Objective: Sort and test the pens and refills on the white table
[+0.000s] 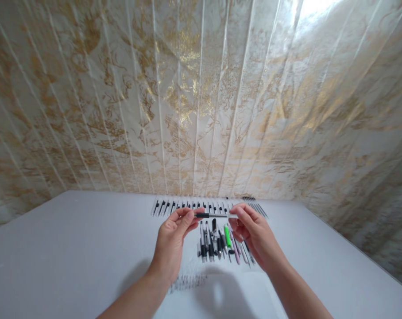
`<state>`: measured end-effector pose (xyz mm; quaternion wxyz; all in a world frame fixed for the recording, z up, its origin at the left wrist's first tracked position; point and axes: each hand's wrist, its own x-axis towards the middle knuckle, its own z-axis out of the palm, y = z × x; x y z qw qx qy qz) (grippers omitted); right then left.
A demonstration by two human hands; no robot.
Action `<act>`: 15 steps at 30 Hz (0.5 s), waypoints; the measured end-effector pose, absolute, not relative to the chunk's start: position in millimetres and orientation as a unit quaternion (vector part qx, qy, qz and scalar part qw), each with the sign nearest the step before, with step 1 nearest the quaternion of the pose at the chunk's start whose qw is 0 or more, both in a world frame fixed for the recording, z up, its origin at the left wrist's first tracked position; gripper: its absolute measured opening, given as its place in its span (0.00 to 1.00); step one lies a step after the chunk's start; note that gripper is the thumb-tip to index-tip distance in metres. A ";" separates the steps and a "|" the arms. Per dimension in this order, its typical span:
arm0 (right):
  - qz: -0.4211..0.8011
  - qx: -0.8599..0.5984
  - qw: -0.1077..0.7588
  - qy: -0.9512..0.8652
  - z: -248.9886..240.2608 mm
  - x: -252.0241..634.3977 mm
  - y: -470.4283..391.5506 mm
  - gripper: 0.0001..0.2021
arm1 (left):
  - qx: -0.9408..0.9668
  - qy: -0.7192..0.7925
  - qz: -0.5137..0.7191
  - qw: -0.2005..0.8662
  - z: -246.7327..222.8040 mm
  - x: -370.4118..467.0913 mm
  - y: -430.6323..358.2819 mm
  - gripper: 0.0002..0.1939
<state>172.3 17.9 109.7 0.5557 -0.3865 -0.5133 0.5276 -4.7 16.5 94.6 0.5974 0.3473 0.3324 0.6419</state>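
My left hand (pixel 173 239) pinches the dark grip end of a pen (pixel 217 215), which lies level between my two hands. At its clear, pale end the fingers of my right hand (pixel 254 232) are closed on it. Just below and beyond the pen, a cluster of pens and pen parts lies side by side on the white table (pixel 88 248). Among them are a bright green pen (pixel 227 236), a pinkish one (pixel 236 251) and several clear pens with black grips (pixel 210 251). My right fingers partly cover this cluster.
Along the back edge runs a row of clear pieces with black parts (pixel 187 205). Thin dark rods (pixel 261 209) lie at its right end. Nearer me, small dark pieces or marks (pixel 189 282) form rows. A gold-patterned curtain (pixel 174 97) hangs behind the table.
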 end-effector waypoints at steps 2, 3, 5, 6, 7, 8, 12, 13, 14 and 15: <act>0.592 -0.345 0.561 -0.464 111.4 162.4 13.6 0.15 | 0.368 0.323 0.630 0.603 96.6 0.0 10.9 0.12; 0.614 -0.335 0.555 -0.450 110.9 157.7 10.6 0.15 | 0.379 0.316 0.624 0.606 97.0 2.6 7.9 0.12; 0.648 -0.336 0.538 -0.421 106.8 150.3 3.3 0.14 | 0.404 0.303 0.606 0.614 95.8 7.3 1.9 0.10; 0.663 -0.342 0.536 -0.396 103.3 148.1 -0.9 0.13 | 0.420 0.300 0.594 0.617 94.4 8.8 -0.8 0.09; 0.676 -0.350 0.537 -0.365 99.1 146.8 -5.4 0.13 | 0.437 0.300 0.580 0.618 92.5 9.5 -3.1 0.09; 0.686 -0.358 0.538 -0.334 94.2 146.5 -10.2 0.14 | 0.460 0.301 0.563 0.617 90.3 9.1 -5.0 0.08; 0.649 -0.389 0.568 -0.324 71.0 150.8 -28.0 0.17 | 0.556 0.319 0.483 0.596 80.1 -3.9 -7.9 0.18; 0.620 -0.406 0.568 -0.359 64.4 152.3 -31.3 0.18 | 0.571 0.330 0.471 0.586 76.9 -9.6 -7.5 0.23; 0.585 -0.431 0.556 -0.403 57.5 153.4 -34.0 0.18 | 0.582 0.345 0.462 0.574 73.1 -15.7 -6.7 0.27; 0.547 -0.461 0.536 -0.449 50.2 154.1 -35.9 0.17 | 0.588 0.363 0.458 0.560 68.6 -22.0 -5.6 0.29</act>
